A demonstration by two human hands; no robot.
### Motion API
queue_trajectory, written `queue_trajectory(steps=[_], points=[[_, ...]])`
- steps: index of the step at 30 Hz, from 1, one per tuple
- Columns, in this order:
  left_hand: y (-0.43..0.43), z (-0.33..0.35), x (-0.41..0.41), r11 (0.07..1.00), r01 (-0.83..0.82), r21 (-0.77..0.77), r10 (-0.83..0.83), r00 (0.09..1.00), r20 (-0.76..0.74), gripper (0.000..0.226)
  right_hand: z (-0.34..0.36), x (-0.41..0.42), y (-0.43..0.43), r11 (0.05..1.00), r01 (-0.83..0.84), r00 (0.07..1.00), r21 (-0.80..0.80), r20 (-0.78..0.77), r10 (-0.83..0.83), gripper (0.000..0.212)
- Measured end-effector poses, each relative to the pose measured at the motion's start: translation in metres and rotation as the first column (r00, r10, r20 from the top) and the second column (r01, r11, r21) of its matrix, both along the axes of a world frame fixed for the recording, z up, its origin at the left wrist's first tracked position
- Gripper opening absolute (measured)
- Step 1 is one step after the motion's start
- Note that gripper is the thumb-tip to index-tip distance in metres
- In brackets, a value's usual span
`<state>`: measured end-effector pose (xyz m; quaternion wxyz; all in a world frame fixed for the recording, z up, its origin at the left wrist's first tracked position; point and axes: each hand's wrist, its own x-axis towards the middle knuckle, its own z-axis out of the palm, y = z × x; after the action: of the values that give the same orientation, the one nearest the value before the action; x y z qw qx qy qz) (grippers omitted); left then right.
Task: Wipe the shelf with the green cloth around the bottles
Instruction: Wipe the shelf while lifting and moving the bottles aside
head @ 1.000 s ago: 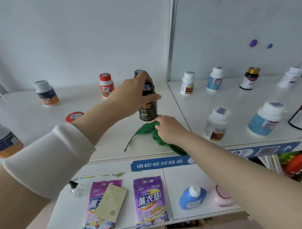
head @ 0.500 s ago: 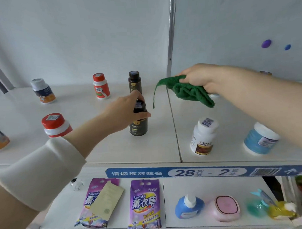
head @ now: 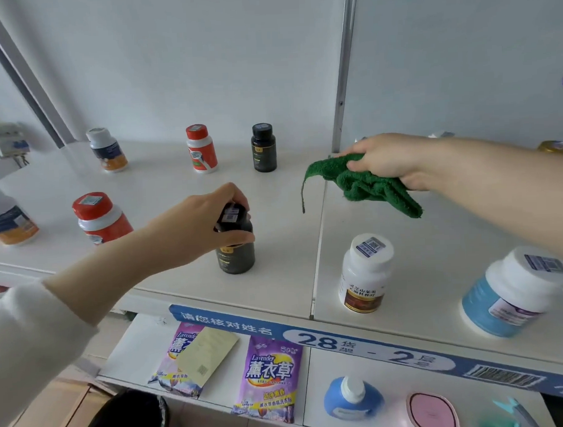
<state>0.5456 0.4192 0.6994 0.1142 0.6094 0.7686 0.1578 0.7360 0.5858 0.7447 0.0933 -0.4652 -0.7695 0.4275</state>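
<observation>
Shelf (head: 164, 198), white, two panels meeting at a seam; bottles spaced apart in loose rows, which leaves lanes for wiping between them

Green cloth (head: 373, 186): bunched in the right hand (head: 390, 164), raised over the right panel near the back post, one corner hanging loose; whether any part touches the shelf cannot be told. Judged poised to come down on the right panel

Right grip: clenched, fingers curled around the cloth's bulk

Dark bottle (head: 235, 250): upright at the front of the left panel, just beside the seam

Left hand (head: 207, 222): on top of it, likely steadying or setting it in place

Left grip: fingers and thumb closed around the bottle's cap and shoulder

White bottle (head: 365, 274) and blue bottle (head: 512, 294): front of the right panel, untouched, below the cloth
</observation>
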Motion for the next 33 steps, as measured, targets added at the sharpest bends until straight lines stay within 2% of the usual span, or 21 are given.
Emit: queue_trajectory(steps=[6, 10, 14, 18, 24, 31, 33], points=[[-0.003, 0.000, -0.015, 0.999, -0.039, 0.018, 0.038, 0.999, 0.039, 0.032, -0.018, -0.037, 0.017, 0.984, -0.035, 0.969, 0.173, 0.246, -0.009, 0.036], [-0.003, -0.003, -0.025, 1.000, -0.005, 0.004, 0.004, 0.999, 0.043, 0.034, -0.030, -0.055, 0.016, 0.965, -0.185, 0.863, 0.188, 0.501, 0.068, 0.037], [-0.005, -0.003, -0.036, 0.998, 0.057, -0.005, -0.056, 0.998, 0.037, 0.035, -0.037, -0.081, 0.005, 0.966, -0.193, 0.752, 0.170, 0.658, 0.034, 0.054], [-0.006, -0.004, -0.041, 0.994, 0.108, 0.005, -0.108, 0.993, 0.038, 0.037, -0.042, -0.101, -0.014, 0.970, -0.166, 0.712, 0.177, 0.702, -0.006, 0.054], [-0.009, -0.007, -0.042, 0.987, 0.150, 0.064, -0.151, 0.988, 0.017, 0.042, -0.040, -0.104, -0.076, 0.918, -0.301, 0.729, 0.258, 0.683, 0.047, 0.042], [-0.011, -0.007, -0.043, 0.979, 0.192, 0.073, -0.195, 0.980, 0.030, 0.044, -0.061, -0.070, -0.147, 0.926, -0.257, 0.860, 0.278, 0.502, 0.088, 0.039], [-0.011, -0.007, -0.043, 0.978, 0.193, 0.077, -0.195, 0.980, 0.028, 0.044, -0.061, -0.059, -0.165, 0.927, -0.259, 0.870, 0.273, 0.482, 0.101, 0.038]])
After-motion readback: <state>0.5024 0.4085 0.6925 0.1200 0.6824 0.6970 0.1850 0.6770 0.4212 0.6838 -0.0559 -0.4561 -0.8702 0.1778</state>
